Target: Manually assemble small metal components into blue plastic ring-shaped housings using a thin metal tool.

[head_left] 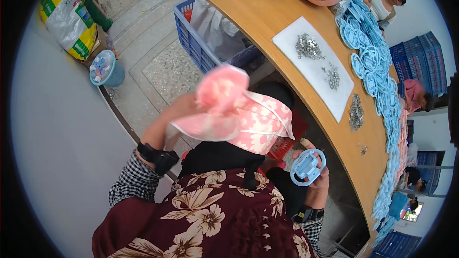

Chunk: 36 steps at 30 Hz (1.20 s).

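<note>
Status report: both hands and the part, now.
Left hand raised, gripping pink cloth. Right hand holds round light-blue plastic part, short of the wooden table. Nothing between part and table edge.

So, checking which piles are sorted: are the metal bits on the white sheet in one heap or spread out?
Spread out: the metal bits lie in two loose clusters on the white sheet, apart from each other.

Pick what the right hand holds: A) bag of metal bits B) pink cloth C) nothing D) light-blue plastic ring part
D: the right hand grips a light-blue ring part, while the left hand holds the pink cloth.
</note>
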Each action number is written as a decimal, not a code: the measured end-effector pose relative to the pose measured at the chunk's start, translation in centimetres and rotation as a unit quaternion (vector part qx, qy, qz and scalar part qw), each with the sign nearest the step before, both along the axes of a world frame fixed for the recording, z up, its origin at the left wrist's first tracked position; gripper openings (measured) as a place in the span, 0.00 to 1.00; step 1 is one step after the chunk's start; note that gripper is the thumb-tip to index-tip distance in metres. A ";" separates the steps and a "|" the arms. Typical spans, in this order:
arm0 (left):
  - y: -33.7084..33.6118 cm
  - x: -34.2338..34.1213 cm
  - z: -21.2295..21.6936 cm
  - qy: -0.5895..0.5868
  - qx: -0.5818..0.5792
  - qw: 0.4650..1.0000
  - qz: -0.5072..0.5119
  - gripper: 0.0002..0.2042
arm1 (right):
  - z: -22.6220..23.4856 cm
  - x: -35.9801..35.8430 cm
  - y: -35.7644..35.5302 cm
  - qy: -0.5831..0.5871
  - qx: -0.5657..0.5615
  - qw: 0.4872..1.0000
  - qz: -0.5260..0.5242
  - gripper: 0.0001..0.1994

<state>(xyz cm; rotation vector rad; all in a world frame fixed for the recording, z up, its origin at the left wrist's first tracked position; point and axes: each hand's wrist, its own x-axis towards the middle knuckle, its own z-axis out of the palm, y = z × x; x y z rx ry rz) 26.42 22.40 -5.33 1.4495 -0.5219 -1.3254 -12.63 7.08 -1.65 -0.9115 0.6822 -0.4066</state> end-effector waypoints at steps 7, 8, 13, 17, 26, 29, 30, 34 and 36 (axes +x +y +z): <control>-3.2 -3.4 -4.2 -0.424 -0.159 0.863 -0.224 0.47 | -0.3 0.5 0.0 0.026 -0.011 1.000 -0.008 0.59; -3.8 -3.0 -4.2 -0.505 -0.148 0.808 -0.266 0.48 | -0.3 0.5 0.0 0.035 -0.018 0.999 -0.019 0.59; -1.6 4.8 -2.8 -0.091 -0.108 0.960 -0.243 0.39 | -0.3 -0.2 -0.2 0.035 -0.014 0.999 -0.033 0.59; 3.0 9.7 -7.2 0.161 -0.333 0.922 0.117 0.31 | -1.1 -0.6 -0.4 0.028 -0.002 0.999 -0.044 0.58; -3.9 11.4 -10.4 0.234 -0.246 0.898 0.279 0.25 | -1.7 -0.8 -0.9 0.030 0.023 0.998 -0.056 0.57; -8.9 12.2 -10.6 0.199 -0.133 0.946 0.219 0.23 | -2.3 -1.7 -1.0 0.025 0.030 0.996 -0.080 0.55; -10.5 12.9 -11.4 0.171 -0.109 0.961 0.189 0.23 | -2.4 -1.8 -1.0 0.023 0.035 0.995 -0.090 0.55; -18.4 15.2 -16.2 -0.024 -0.055 0.995 0.076 0.25 | -2.9 -3.6 -1.7 0.055 0.056 0.994 -0.070 0.51; -21.7 15.6 -18.9 -0.240 -0.018 0.969 0.059 0.27 | -3.3 -3.7 -2.0 0.045 0.059 0.995 -0.070 0.52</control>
